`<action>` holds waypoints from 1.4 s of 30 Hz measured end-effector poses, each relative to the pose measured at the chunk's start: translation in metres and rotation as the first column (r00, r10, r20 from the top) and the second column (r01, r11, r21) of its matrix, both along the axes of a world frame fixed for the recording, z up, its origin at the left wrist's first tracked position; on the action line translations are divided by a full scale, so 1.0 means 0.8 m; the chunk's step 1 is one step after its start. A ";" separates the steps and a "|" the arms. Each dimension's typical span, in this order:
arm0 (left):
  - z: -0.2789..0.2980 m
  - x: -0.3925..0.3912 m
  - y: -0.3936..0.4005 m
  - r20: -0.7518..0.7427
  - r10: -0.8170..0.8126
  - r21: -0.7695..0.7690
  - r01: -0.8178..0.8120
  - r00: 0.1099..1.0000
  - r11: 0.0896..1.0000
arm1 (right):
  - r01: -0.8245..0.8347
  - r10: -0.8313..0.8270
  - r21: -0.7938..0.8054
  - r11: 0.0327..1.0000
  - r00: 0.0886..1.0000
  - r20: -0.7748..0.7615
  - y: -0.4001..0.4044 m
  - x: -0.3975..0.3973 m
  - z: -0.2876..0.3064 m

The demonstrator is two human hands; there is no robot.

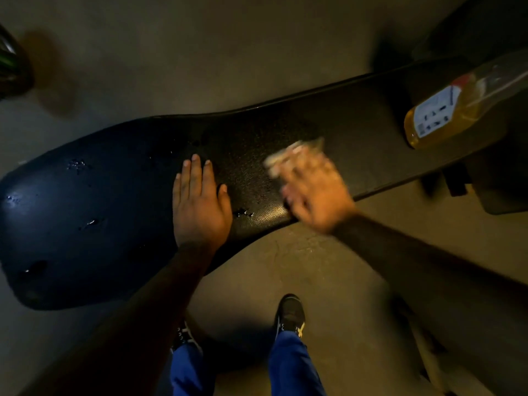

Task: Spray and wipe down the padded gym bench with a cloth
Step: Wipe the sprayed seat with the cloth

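A black padded bench point(100, 201) runs from lower left to upper right, with wet droplets glinting on its wide left end. My left hand point(200, 201) lies flat on the pad with straight fingers. To its right, my right hand point(313, 192) is blurred by motion and presses a pale cloth point(288, 154) against the pad; how the fingers hold the cloth is too blurred to read. A clear spray bottle point(445, 112) of yellow liquid with a white label lies on the bench's right end.
The floor point(200, 58) around the bench is bare brownish concrete. My two feet point(290, 312) in dark shoes and blue trousers stand just in front of the bench. A dark object point(11, 67) sits at the far left edge, and dark equipment point(485, 24) fills the upper right corner.
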State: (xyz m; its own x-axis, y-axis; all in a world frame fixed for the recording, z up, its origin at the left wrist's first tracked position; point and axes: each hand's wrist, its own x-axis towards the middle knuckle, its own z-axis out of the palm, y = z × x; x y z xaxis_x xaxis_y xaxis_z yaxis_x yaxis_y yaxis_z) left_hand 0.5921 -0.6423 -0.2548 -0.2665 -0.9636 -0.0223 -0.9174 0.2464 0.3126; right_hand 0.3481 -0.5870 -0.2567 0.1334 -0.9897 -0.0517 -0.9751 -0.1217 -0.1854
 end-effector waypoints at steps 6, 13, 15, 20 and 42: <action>0.004 -0.001 0.001 0.019 0.005 0.004 -0.005 1.000 1.000 | 0.114 -0.115 0.017 0.993 0.991 0.068 0.047 0.092 0.007; 0.004 0.004 -0.002 -0.021 0.003 0.039 -0.002 1.000 0.999 | 0.442 -0.438 -0.012 0.897 0.891 0.118 0.011 0.088 0.007; 0.013 0.008 -0.005 -0.095 0.001 0.071 0.006 0.996 0.997 | 0.138 -0.138 0.004 0.990 0.985 0.105 0.040 0.129 0.011; 0.016 0.053 -0.004 -0.072 0.010 0.055 -0.006 0.997 0.998 | 0.327 -0.325 -0.025 0.945 0.944 0.064 0.000 0.047 0.009; 0.026 0.135 -0.022 -0.097 0.057 0.063 -0.051 0.994 0.997 | 0.491 -0.489 0.004 0.871 0.866 0.106 -0.014 0.194 0.010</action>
State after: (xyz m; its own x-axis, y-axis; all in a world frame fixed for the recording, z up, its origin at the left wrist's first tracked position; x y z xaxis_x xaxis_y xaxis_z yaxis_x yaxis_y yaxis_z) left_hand 0.7001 -0.6596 -0.2344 -0.2176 -0.9744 -0.0567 -0.8927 0.1752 0.4152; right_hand 0.5034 -0.5979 -0.2490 -0.3656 -0.9298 -0.0411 -0.8867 0.3614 -0.2882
